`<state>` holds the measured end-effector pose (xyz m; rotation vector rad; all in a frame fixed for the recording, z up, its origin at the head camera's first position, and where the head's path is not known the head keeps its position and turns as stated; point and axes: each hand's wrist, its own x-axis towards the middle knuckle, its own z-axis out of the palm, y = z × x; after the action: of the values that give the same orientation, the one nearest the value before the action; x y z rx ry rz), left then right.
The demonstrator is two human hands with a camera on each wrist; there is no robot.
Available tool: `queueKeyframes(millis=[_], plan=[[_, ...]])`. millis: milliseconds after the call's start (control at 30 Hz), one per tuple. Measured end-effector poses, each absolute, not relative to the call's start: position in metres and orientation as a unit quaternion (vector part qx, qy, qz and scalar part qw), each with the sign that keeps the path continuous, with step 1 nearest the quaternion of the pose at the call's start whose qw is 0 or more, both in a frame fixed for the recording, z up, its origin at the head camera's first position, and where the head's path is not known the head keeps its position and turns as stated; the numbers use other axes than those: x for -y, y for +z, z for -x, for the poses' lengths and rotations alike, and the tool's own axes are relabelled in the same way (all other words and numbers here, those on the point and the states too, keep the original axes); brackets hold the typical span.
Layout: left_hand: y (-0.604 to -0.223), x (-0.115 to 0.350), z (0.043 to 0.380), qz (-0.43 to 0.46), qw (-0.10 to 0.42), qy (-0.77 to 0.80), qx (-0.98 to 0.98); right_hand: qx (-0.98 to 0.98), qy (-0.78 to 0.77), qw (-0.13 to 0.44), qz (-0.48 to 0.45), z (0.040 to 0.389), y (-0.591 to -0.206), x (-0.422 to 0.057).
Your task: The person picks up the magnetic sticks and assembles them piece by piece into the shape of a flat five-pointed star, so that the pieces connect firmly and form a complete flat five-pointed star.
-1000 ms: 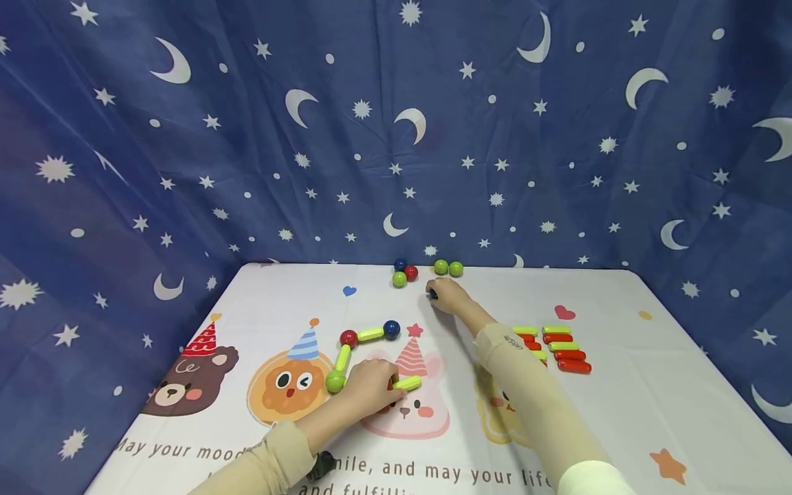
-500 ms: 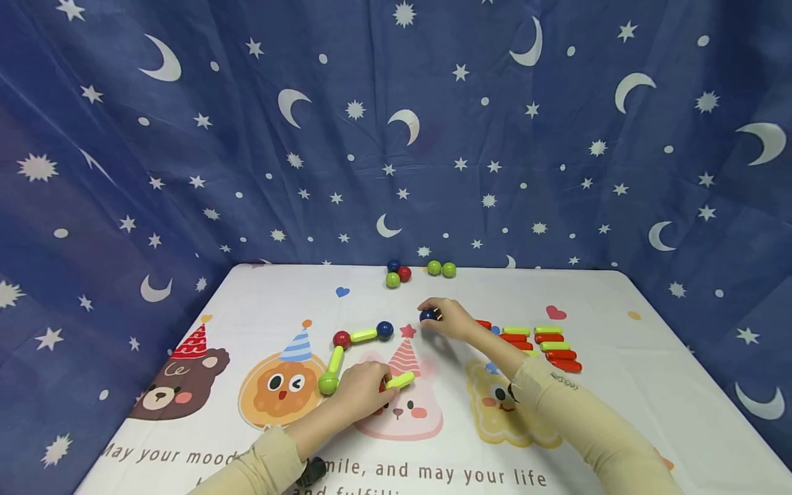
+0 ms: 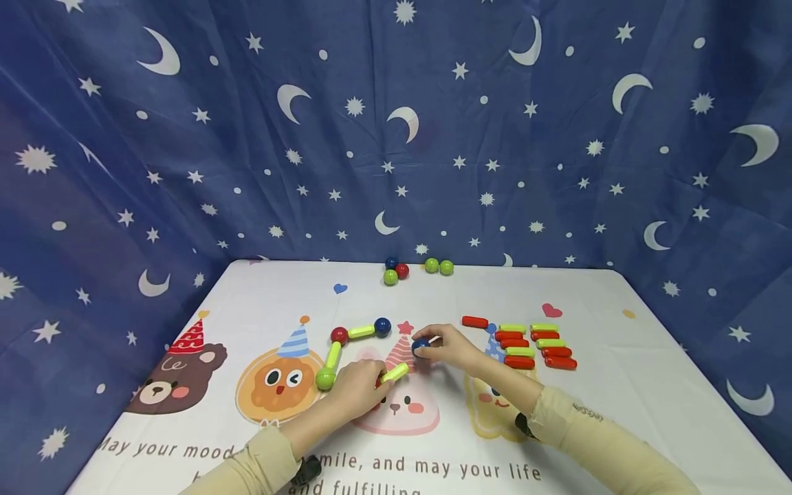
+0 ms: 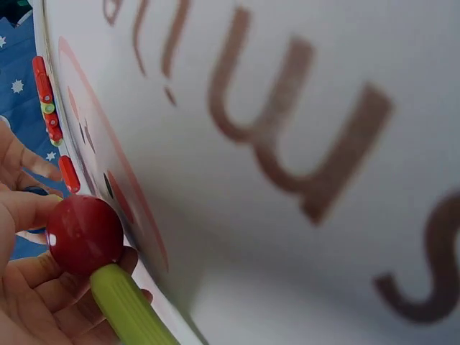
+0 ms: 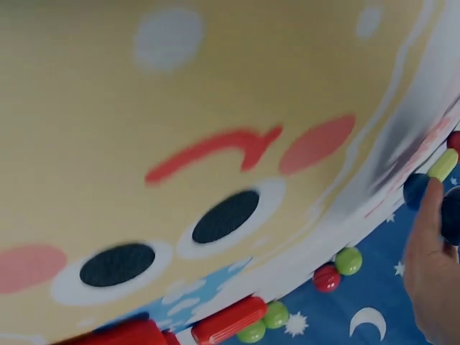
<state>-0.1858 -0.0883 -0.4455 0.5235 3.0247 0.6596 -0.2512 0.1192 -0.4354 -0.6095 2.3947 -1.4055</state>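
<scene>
My left hand [image 3: 355, 392] grips a red ball [image 4: 86, 233] joined to a yellow-green stick [image 4: 133, 309]. From the head, a yellow-green stick [image 3: 394, 372] juts right from its fingers, and the ball is mostly hidden. Pinched in my right hand [image 3: 454, 349] is a dark blue ball [image 3: 421, 347], just right of and above that stick's end. Left of both hands lies a bent chain: a green ball [image 3: 324, 378], a stick [image 3: 332, 356], a red ball [image 3: 339, 335], another stick [image 3: 361, 332] and a blue ball [image 3: 382, 326].
Several red and yellow-green sticks [image 3: 520, 352] lie in two columns on the right, with a lone red stick [image 3: 475, 322] beside them. Loose balls [image 3: 402, 271] and two green balls [image 3: 447, 267] sit at the table's back edge, before a blue starry curtain [image 3: 482, 137].
My right hand has come from the back of the table toward the left hand, bringing the blue ball. The left hand's stick has tilted up slightly at its right end.
</scene>
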Motion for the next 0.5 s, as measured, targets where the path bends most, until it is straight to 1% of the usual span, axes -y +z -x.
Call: queueKeyframes(millis=[167,367,500], plan=[[-0.443,0.088,0.183,-0.164,0.001,0.203,-0.965,-0.826,-0.497,0.15,0.222,0.247,-0.44,-0.116],[-0.443,0.09,0.182,-0.163,0.001,0.217,-0.962,-0.824,-0.493,0.169,0.221,0.243,-0.441,-0.111],[-0.444,0.091,0.181,-0.165,-0.002,0.224,-0.961,-0.834,-0.475,0.167,0.226,0.241,-0.439,-0.108]])
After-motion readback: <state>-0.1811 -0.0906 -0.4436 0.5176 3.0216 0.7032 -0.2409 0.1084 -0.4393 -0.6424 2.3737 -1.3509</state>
